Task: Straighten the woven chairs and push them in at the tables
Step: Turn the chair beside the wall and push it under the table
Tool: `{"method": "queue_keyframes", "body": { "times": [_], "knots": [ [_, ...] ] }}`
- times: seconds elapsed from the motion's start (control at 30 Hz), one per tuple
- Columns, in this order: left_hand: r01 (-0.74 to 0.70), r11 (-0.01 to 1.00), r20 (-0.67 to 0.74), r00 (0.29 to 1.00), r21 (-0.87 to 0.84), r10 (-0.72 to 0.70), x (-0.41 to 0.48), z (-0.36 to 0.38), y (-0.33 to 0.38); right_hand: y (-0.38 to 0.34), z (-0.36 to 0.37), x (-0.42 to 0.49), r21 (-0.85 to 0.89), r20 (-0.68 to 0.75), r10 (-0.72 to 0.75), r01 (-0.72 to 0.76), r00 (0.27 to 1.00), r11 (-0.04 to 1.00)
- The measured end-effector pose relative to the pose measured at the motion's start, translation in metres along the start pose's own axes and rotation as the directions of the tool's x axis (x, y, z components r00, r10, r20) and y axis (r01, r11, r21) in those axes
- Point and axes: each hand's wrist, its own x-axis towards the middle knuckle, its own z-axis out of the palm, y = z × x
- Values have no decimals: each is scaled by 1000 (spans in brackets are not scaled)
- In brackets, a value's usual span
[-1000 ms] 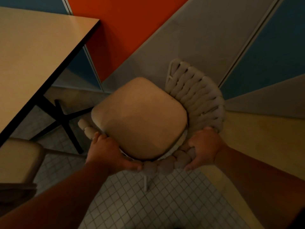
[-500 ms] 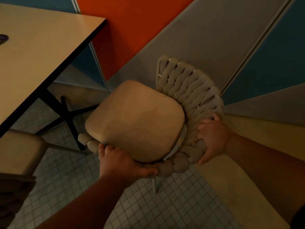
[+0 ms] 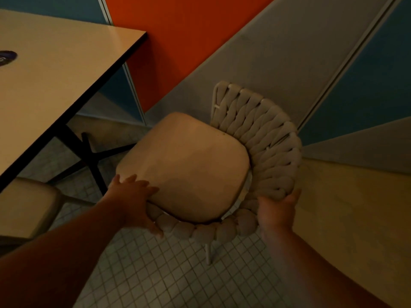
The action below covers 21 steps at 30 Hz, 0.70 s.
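A woven chair [image 3: 266,141] with a tan seat cushion [image 3: 189,167] stands just below me, its thick braided back curving round the right and near sides. The seat's open front faces up-left toward the table [image 3: 55,74]. My left hand [image 3: 131,201] holds the chair's left near rim, fingers spread over the cushion edge and thumb along the outside of the braid. On the right near corner of the braided rim, my right hand [image 3: 275,212] presses flat from outside, fingers pointing up.
The table's black cross base [image 3: 89,156] stands on tiled floor left of the chair. A second chair's cushion [image 3: 24,207] sits under the table's near edge at far left. Orange, grey and blue wall panels [image 3: 255,52] rise right behind the chair. A dark object [image 3: 6,57] lies on the table.
The chair has turned, its open front swinging left toward the table. My left hand shifted up onto the cushion edge. My right hand let go of its grip and now lies flat against the rim.
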Motion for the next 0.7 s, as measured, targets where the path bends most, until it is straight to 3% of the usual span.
{"method": "queue_keyframes", "body": {
  "times": [0.1,0.3,0.7],
  "knots": [
    [-21,1000,-67,998,11,21,5,7,1,-2,2,-1,42,13,-112,111,994,993],
    [-14,1000,6,1000,-26,14,15,0,0,-2,2,3,-70,-42,-146,143,988,987],
    [17,996,-82,996,-92,-25,26,-12,28,-37,9,61,-170,50,-162,169,985,971]
  ]
}}
